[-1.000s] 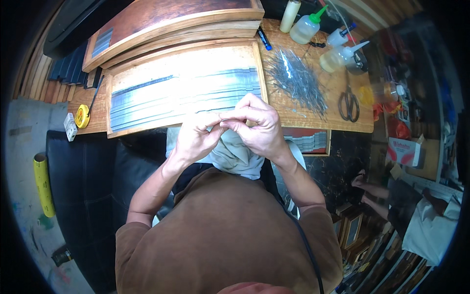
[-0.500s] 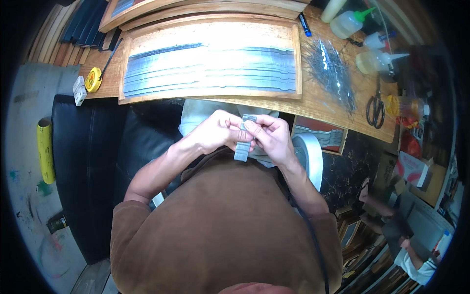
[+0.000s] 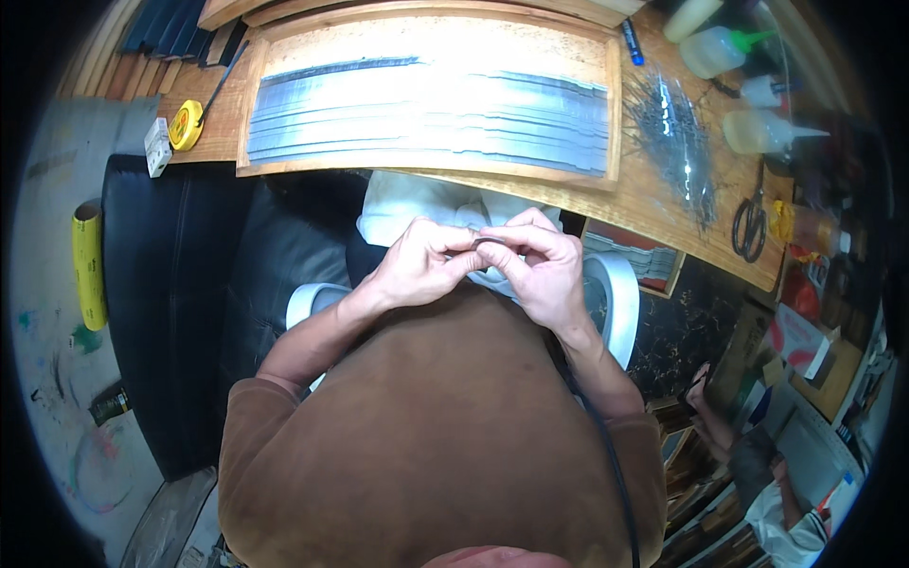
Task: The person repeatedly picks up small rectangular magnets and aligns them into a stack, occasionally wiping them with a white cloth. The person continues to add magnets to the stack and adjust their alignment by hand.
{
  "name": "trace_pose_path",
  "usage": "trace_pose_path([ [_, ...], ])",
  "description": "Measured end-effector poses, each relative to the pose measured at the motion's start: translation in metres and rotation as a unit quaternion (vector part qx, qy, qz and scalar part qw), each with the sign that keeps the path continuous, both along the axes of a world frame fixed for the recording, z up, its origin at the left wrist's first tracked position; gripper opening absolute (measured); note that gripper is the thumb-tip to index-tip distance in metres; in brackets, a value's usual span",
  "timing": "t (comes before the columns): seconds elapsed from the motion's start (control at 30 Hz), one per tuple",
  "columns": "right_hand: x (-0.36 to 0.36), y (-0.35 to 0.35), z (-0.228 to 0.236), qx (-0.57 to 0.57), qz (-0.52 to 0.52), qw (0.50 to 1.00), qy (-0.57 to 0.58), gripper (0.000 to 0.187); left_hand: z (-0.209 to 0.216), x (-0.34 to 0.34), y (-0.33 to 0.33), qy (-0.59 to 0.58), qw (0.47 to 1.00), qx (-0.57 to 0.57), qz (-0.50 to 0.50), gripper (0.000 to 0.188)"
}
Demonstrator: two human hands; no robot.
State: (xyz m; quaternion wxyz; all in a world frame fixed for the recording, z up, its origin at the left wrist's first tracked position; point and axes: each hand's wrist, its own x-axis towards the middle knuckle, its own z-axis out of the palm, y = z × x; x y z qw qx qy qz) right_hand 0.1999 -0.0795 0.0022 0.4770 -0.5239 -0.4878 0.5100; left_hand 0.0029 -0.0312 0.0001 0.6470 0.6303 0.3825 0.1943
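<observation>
A: Closest in, how are the hands?

B: Pinched together in front of the chest: the left hand (image 3: 426, 265) and the right hand (image 3: 546, 275) both grip a thin dark piece (image 3: 490, 239) with thumb and fingers

A: Which way does it point?

B: Its visible edge runs left to right, so the long axis looks crosswise to the person; fingers hide the ends. It sits between the two sets of fingertips, on the person's side of the near edge of the surface (image 3: 649, 206)

A: What's on that?

B: A wooden tray (image 3: 614, 114) with rows of grey strips (image 3: 322, 106) along the near edge. A yellow tape measure (image 3: 187, 125) and a small white box (image 3: 157, 148) are by the near left corner, scissors (image 3: 751, 232) by the near right. A heap of thin dark strips (image 3: 672, 142) lies between tray and scissors; a blue marker (image 3: 632, 43) is just beside the tray's far right corner

A: And the room?

B: A black couch (image 3: 170, 303) to the left, a yellow roll (image 3: 89, 270) past it, and another person (image 3: 781, 516) off to the right
</observation>
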Motion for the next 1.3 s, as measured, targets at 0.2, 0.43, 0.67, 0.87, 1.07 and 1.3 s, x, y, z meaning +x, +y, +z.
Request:
trace_pose_path([
  [0.2, -0.01, 0.003, 0.009, 0.096, 0.044, 0.993, -0.05, 0.017, -0.005, -0.015, -0.019, -0.043, 0.99, 0.123, 0.05, 0.019],
  [0.43, -0.016, 0.003, 0.0, 0.15, 0.034, 0.985, -0.08, 0.018, 0.001, -0.015, -0.022, -0.035, 0.993, 0.096, 0.065, 0.02],
  [0.67, -0.015, 0.005, 0.009, 0.076, 0.074, 0.994, -0.019, 0.025, -0.008, -0.015, -0.027, -0.043, 0.986, 0.126, 0.098, 0.017],
  [0.87, -0.013, 0.006, 0.003, 0.082, 0.092, 0.992, -0.026, 0.024, -0.01, -0.021, -0.029, -0.026, 0.983, 0.162, 0.087, 0.016],
  [1.07, -0.016, 0.007, 0.005, 0.059, 0.091, 0.994, -0.01, 0.021, -0.003, -0.021, -0.026, -0.027, 0.983, 0.158, 0.085, 0.012],
  [1.3, -0.017, 0.007, 0.003, 0.033, 0.093, 0.995, 0.01, 0.021, -0.004, -0.026, -0.023, -0.034, 0.99, 0.124, 0.064, 0.007],
])
